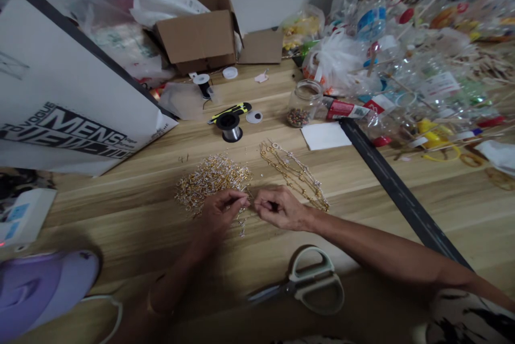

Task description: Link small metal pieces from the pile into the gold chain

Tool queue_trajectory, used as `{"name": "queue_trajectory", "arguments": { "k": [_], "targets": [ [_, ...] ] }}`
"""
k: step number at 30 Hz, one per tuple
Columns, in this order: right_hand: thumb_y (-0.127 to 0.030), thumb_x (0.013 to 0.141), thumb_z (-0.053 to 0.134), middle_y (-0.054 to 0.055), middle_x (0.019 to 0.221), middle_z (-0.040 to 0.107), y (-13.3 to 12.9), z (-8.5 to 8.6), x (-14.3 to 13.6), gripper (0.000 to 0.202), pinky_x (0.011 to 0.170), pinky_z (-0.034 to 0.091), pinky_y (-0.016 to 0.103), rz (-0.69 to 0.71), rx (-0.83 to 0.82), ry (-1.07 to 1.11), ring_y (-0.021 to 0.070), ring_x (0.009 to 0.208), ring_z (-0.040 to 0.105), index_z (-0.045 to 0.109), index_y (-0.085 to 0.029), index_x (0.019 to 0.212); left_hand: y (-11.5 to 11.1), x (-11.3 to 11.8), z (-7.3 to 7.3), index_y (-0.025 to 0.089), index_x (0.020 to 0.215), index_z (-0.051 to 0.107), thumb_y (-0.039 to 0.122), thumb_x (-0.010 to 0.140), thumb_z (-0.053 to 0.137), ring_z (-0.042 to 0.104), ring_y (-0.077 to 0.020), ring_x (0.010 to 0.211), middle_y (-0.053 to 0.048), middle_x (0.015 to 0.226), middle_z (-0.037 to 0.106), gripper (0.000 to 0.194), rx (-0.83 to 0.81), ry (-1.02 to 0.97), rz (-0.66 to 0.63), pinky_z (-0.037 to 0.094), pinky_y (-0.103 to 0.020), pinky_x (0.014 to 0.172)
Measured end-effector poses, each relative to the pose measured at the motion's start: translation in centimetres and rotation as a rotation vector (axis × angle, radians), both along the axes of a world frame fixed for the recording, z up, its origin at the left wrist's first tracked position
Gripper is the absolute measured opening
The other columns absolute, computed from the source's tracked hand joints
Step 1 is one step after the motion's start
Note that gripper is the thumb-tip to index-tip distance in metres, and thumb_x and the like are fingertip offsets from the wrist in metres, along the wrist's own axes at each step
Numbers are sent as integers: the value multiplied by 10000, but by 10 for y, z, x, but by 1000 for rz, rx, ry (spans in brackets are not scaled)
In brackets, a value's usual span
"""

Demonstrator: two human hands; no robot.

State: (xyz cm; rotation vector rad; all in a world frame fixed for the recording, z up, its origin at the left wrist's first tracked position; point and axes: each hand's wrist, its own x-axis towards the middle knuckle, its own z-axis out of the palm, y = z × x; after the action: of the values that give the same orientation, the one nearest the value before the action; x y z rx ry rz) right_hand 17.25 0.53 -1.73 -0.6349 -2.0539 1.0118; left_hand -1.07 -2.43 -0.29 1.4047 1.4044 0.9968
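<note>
Two bare hands meet fingertip to fingertip, nearly touching, above a pale wood-grain table (140,226). The left hand (219,212) pinches a fine strand (242,223) between thumb and forefinger, with small silvery pieces showing just below the fingers. The right hand (281,207) is curled, thumb and fingers pressed together; whether anything is between them cannot be told. Beside and beyond the left hand lies a loose heap of tiny gold and silver pieces (213,175). Beyond the right hand, several gold and silver beaded chains (298,175) lie in long, curving lines. Nearer the wearer, large scissors (316,279) with pale handles rest flat, blades pointing left. Past the heap are a black spool of silvery wire (230,128), a yellow and black cutter (237,110) and a small white disc (254,117). Farther right stand a clear jar (304,105) with multicoloured beads in its bottom and, near it, a white sheet (325,136); a long black strip (402,202) runs diagonally toward the wearer. An open cardboard box (197,38) sits at the back, clear plastic bottles (426,75) crowd the far right, and a purple and white appliance (44,293) shows at lower left.
</note>
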Motion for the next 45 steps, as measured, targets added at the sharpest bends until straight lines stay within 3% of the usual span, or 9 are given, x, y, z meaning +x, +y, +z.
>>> {"name": "queue_trajectory", "arguments": {
  "k": [14, 32, 45],
  "targets": [
    [-100, 771, 495, -51, 566, 400, 0, 0, 0, 144, 486, 288, 177, -10, -11, -13, 61, 492, 354, 496, -156, 639, 0, 1, 4, 171, 737, 706, 251, 708, 677, 641, -162, 688, -26, 719, 713, 89, -23, 34, -2, 492, -244, 660],
    [-114, 797, 507, -56, 571, 387, 0, -1, 0, 117, 493, 286, 175, -21, -6, -15, 65, 504, 358, 528, -154, 689, 2, 2, 11, 153, 718, 683, 277, 639, 741, 626, -149, 647, -21, 678, 699, 158, -176, -114, 4, 489, -237, 622],
    [-173, 872, 479, -41, 586, 427, 0, 1, 0, 146, 528, 315, 192, -16, 37, -71, 79, 523, 381, 576, -147, 766, 4, -5, -3, 154, 753, 689, 274, 665, 736, 603, -118, 644, -8, 675, 680, 156, -265, -295, -10, 474, -217, 651]
  ]
}}
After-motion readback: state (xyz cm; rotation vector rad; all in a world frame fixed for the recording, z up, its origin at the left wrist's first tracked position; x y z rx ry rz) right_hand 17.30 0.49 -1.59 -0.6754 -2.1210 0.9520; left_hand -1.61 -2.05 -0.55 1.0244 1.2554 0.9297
